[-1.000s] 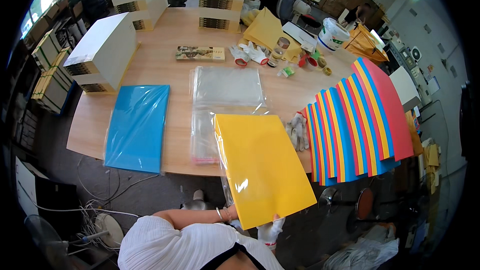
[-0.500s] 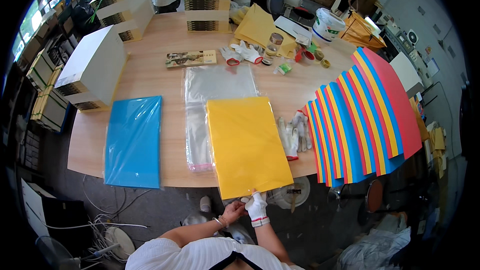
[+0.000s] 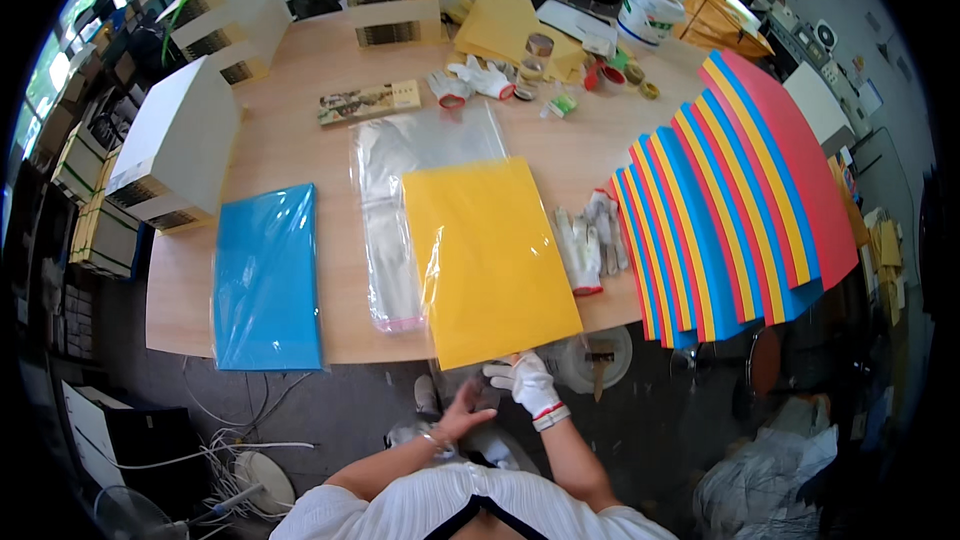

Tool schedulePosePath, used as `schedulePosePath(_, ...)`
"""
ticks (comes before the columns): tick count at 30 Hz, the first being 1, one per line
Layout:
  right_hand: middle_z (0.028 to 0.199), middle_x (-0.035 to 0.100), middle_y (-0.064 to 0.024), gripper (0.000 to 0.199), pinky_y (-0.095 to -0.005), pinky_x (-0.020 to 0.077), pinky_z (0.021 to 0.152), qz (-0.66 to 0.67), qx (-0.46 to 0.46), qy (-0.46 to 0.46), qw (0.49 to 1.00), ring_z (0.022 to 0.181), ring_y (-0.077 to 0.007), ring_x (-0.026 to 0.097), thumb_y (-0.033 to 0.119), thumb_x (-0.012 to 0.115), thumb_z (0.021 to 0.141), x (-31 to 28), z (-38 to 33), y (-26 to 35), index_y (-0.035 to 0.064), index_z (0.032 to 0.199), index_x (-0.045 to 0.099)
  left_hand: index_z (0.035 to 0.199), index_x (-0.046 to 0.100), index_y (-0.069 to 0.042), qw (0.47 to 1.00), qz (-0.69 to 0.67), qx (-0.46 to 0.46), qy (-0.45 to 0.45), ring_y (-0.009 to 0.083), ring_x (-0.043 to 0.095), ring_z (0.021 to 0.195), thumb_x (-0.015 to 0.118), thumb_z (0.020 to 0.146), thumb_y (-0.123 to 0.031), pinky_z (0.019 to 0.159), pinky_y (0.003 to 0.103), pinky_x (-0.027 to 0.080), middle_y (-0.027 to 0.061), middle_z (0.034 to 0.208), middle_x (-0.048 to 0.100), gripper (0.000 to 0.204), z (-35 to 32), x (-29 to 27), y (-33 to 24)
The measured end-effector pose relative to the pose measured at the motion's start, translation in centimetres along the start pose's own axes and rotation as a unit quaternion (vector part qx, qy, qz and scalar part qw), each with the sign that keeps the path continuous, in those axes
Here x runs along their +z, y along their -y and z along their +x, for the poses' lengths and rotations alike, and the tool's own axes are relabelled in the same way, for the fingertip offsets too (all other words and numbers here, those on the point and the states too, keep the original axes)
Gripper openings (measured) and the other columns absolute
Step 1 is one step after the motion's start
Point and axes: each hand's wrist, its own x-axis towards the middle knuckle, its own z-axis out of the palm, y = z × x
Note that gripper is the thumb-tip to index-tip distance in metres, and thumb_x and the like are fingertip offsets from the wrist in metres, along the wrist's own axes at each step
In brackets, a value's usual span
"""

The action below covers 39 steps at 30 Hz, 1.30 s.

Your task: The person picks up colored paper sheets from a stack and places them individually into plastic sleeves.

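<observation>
A stack of yellow sheets in a clear plastic bag (image 3: 493, 260) lies at the table's near edge. It partly covers flat clear plastic bags (image 3: 385, 230). My right hand (image 3: 530, 385), in a white glove with a red-trimmed cuff, is at the bagged stack's lower edge with its fingers apart. My left hand (image 3: 462, 416), bare with a bracelet at the wrist, is below that edge, a little blurred, fingers spread and holding nothing. To the left lies a bagged blue stack (image 3: 267, 280).
Fanned red, yellow and blue sheets (image 3: 740, 195) stand at the right, beside white gloves (image 3: 590, 240). White paper blocks (image 3: 180, 140) stand at the left. Behind are another glove pair (image 3: 470, 82), a clear jar (image 3: 535, 58), tape rolls, brown envelopes and a white bucket (image 3: 648, 12).
My left hand has come away from my right hand and opened. The yellow bagged stack now lies flush, its plastic showing more glare. The whole view has shifted slightly.
</observation>
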Motion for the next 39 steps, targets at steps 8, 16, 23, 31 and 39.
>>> schedulePosePath(8,0.055,0.055,-0.0062,0.006,-0.0239,0.0431,0.037,-0.247,-0.047,-0.138,0.958,0.042,-0.0142,0.055,0.010,0.047,0.084,-5.5,-7.3,7.1,0.0043,0.086,0.049,0.080,0.064,0.001,0.941,0.308,-0.103,-0.090,0.0159,0.063,0.069,0.052,0.087,-0.031,0.059,0.027,0.048,0.0062,0.067,0.064,0.034,-1.8,-2.6,-9.7)
schedulePosePath(16,0.074,0.056,-0.0089,0.006,-0.0325,0.0442,0.059,-0.570,-0.341,-0.003,0.748,0.067,-0.0230,0.056,0.010,0.062,0.074,0.4,-4.8,4.5,0.0047,0.073,0.060,0.109,0.058,-0.002,0.985,0.047,-0.132,-0.104,0.0169,0.060,0.093,0.040,0.092,-0.039,0.072,0.025,0.045,0.0067,0.106,0.061,0.044,-4.5,-2.8,-6.6)
schedulePosePath(23,0.081,0.050,-0.0100,0.014,-0.0385,0.0446,0.067,-0.676,-0.310,0.142,0.653,0.081,-0.0278,0.051,0.018,0.061,0.065,6.5,-3.0,-4.8,0.0070,0.070,0.055,0.103,0.059,-0.004,0.956,-0.134,-0.186,-0.183,0.0155,0.060,0.083,0.044,0.089,-0.032,0.072,0.028,0.046,0.0054,0.095,0.062,0.035,-5.2,-2.3,-5.1)
schedulePosePath(31,0.083,0.054,-0.0125,0.016,-0.0389,0.0467,0.071,-0.671,-0.309,0.317,0.594,0.076,-0.0294,0.054,0.017,0.057,0.070,1.3,-7.3,-1.6,0.0052,0.081,0.059,0.091,0.062,0.002,0.954,-0.071,-0.162,-0.243,0.0206,0.064,0.079,0.036,0.088,-0.023,0.066,0.027,0.047,0.0094,0.091,0.066,0.036,-4.8,-2.7,-6.6)
schedulePosePath(39,0.134,0.039,-0.0112,0.049,-0.0372,0.0383,0.094,-0.799,0.483,0.190,0.304,0.117,-0.0272,0.045,0.025,0.046,0.080,-24.8,-25.9,4.0,0.0124,0.127,0.044,0.101,0.061,0.000,0.985,0.141,-0.045,-0.084,0.0160,0.061,0.086,0.041,0.091,-0.030,0.073,0.026,0.045,0.0069,0.091,0.065,0.037,-6.5,-8.4,-5.5)
